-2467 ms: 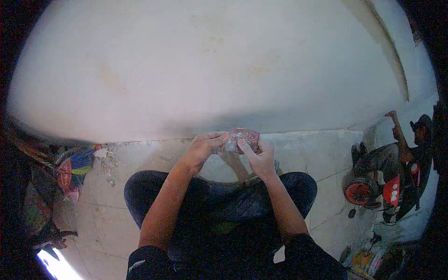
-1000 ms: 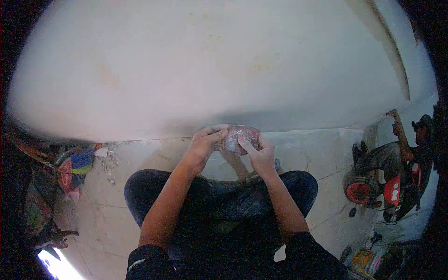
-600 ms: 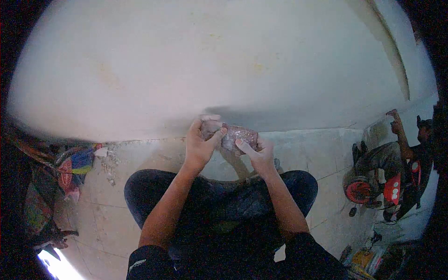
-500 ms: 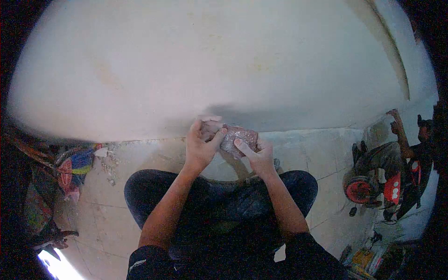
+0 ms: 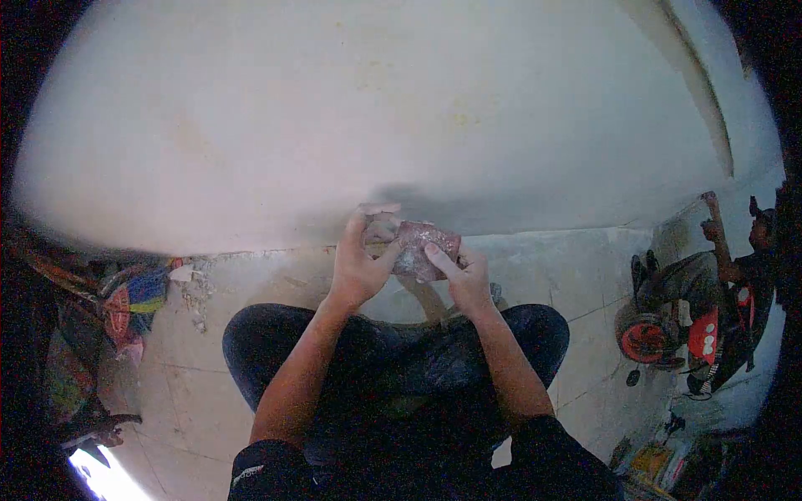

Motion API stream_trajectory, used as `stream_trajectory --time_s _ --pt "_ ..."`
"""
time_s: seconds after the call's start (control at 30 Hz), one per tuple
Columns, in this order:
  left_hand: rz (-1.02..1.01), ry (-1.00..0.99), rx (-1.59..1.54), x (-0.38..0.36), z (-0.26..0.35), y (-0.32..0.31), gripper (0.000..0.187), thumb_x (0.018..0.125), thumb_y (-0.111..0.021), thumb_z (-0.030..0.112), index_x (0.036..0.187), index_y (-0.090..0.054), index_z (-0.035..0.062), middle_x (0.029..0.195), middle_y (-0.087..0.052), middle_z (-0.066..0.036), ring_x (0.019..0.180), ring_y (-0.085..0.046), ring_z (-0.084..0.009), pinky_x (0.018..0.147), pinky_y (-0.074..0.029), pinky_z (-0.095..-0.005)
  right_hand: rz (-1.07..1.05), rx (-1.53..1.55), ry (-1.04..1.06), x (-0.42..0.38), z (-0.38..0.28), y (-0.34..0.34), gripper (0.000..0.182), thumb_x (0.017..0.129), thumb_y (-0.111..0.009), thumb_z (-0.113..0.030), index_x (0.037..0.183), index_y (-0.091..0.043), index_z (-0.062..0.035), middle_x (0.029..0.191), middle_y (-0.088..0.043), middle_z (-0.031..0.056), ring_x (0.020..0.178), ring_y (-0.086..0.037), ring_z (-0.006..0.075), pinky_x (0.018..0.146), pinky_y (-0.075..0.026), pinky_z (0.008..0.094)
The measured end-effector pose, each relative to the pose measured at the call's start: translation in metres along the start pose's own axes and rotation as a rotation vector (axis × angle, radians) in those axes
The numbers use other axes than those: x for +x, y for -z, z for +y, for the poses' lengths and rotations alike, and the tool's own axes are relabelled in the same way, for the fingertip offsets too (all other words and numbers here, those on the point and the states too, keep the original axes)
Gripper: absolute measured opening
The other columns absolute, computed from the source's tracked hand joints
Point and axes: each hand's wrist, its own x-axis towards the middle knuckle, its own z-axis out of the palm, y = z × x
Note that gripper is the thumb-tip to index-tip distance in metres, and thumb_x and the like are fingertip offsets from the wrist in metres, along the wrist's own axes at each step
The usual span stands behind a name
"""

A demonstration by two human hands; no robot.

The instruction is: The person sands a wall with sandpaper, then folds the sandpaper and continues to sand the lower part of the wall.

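A piece of reddish-brown sandpaper (image 5: 411, 259), dusted with white powder, is in front of my knees, close to the foot of the wall. My right hand (image 5: 468, 280) grips its right side, thumb pressed flat on the near face and fingers behind. At the left edge of the sandpaper is my left hand (image 5: 361, 263), its fingers spread and curved away from the thumb. The left thumb is against or just beside that edge; exact contact is hard to make out. Pale dust coats the fingertips.
A pale wall (image 5: 334, 117) rises directly ahead above the tiled floor (image 5: 200, 401). To the left lie colourful bundled items (image 5: 129, 305). On the right, another person (image 5: 710, 275) sits near a red and black round object (image 5: 643, 341). Assorted items (image 5: 660, 468) lie at lower right.
My left thumb has slid off the face of the sandpaper to its left edge, and the left fingers have spread. My right hand keeps its grip.
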Motion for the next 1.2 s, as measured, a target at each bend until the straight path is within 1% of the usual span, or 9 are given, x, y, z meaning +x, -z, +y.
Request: stream_trajectory --time_s 0.07,0.2,0.27,0.37,0.6,0.9,1.0,1.1,1.2 --pt "0.039 0.055 -0.113 -0.001 0.005 -0.002 0.062 0.083 -0.072 -0.012 0.139 -0.051 0.0054 0.117 -0.064 -0.008 0.096 -0.067 -0.0130 0.085 -0.058 -0.0301 -0.044 0.181 -0.097 0.001 0.007 0.004 0.035 0.101 -0.067 -0.025 0.127 -0.072 -0.0027 0.111 -0.077 0.0065 0.099 -0.071 0.0146 0.089 -0.055 0.0305" --pt "-0.004 0.076 -0.159 0.002 0.011 0.004 0.062 0.084 -0.073 -0.011 0.140 -0.051 0.0062 0.117 -0.065 -0.008 0.097 -0.068 -0.0139 0.080 -0.059 -0.0295 -0.051 0.115 -0.007 0.000 -0.001 0.003 0.036 0.103 -0.064 -0.024 0.131 -0.070 -0.0015 0.115 -0.076 0.0069 0.102 -0.070 0.0147 0.091 -0.054 0.0308" --pt "-0.069 0.325 -0.379 0.003 0.022 0.008 0.065 0.085 -0.074 -0.009 0.143 -0.049 0.0069 0.121 -0.065 -0.009 0.098 -0.068 -0.0155 0.074 -0.061 -0.0296 -0.064 0.171 -0.023 0.000 -0.003 0.002 0.037 0.103 -0.063 -0.022 0.134 -0.068 -0.0007 0.122 -0.074 0.0078 0.108 -0.068 0.0149 0.095 -0.054 0.0313" --pt "-0.115 0.380 -0.396 0.005 0.020 0.012 0.066 0.086 -0.076 -0.007 0.145 -0.048 0.0071 0.124 -0.065 -0.011 0.099 -0.069 -0.0174 0.072 -0.063 -0.0306 -0.103 0.251 -0.062 -0.001 -0.006 0.003 0.038 0.103 -0.062 -0.022 0.135 -0.067 -0.0005 0.127 -0.072 0.0084 0.112 -0.067 0.0157 0.097 -0.053 0.0319" --pt "-0.073 0.272 -0.335 0.007 0.010 0.008 0.062 0.085 -0.073 -0.009 0.141 -0.052 0.0060 0.115 -0.070 -0.010 0.096 -0.071 -0.0163 0.074 -0.062 -0.0291 -0.108 0.141 -0.040 0.001 -0.008 0.003 0.036 0.104 -0.062 -0.023 0.132 -0.070 -0.0023 0.129 -0.071 0.0083 0.115 -0.066 0.0165 0.100 -0.051 0.0324" --pt "-0.049 0.236 -0.266 0.005 0.009 0.003 0.059 0.085 -0.073 -0.011 0.138 -0.054 0.0055 0.114 -0.070 -0.012 0.102 -0.070 -0.0185 0.087 -0.060 -0.0313 -0.032 0.034 0.027 0.004 0.007 0.006 0.034 0.101 -0.067 -0.029 0.121 -0.075 -0.0027 0.112 -0.077 0.0082 0.101 -0.070 0.0168 0.093 -0.053 0.0331" --pt "-0.077 0.355 -0.404 0.004 0.008 0.001 0.058 0.087 -0.073 -0.008 0.140 -0.054 0.0051 0.117 -0.070 -0.012 0.107 -0.069 -0.0195 0.090 -0.059 -0.0319 -0.050 0.038 -0.006 0.006 0.014 0.009 0.034 0.101 -0.066 -0.029 0.122 -0.075 -0.0034 0.111 -0.078 0.0079 0.098 -0.070 0.0153 0.091 -0.054 0.0326" --pt "-0.085 0.338 -0.384 -0.002 0.006 0.000 0.057 0.088 -0.073 -0.006 0.140 -0.054 0.0039 0.119 -0.069 -0.011 0.108 -0.069 -0.0200 0.092 -0.058 -0.0325 -0.022 0.005 0.079 -0.007 -0.005 0.004 0.035 0.103 -0.066 -0.026 0.121 -0.073 0.0040 0.108 -0.074 0.0044 0.095 -0.066 0.0112 0.084 -0.055 0.0295" --pt "-0.071 0.196 -0.221 0.001 0.002 -0.001 0.055 0.089 -0.072 -0.004 0.140 -0.053 0.0027 0.117 -0.070 -0.011 0.109 -0.069 -0.0203 0.089 -0.058 -0.0320 -0.075 0.047 -0.016 -0.008 -0.016 0.005 0.036 0.102 -0.066 -0.032 0.123 -0.075 -0.0040 0.112 -0.078 0.0080 0.100 -0.070 0.0165 0.093 -0.053 0.0327"
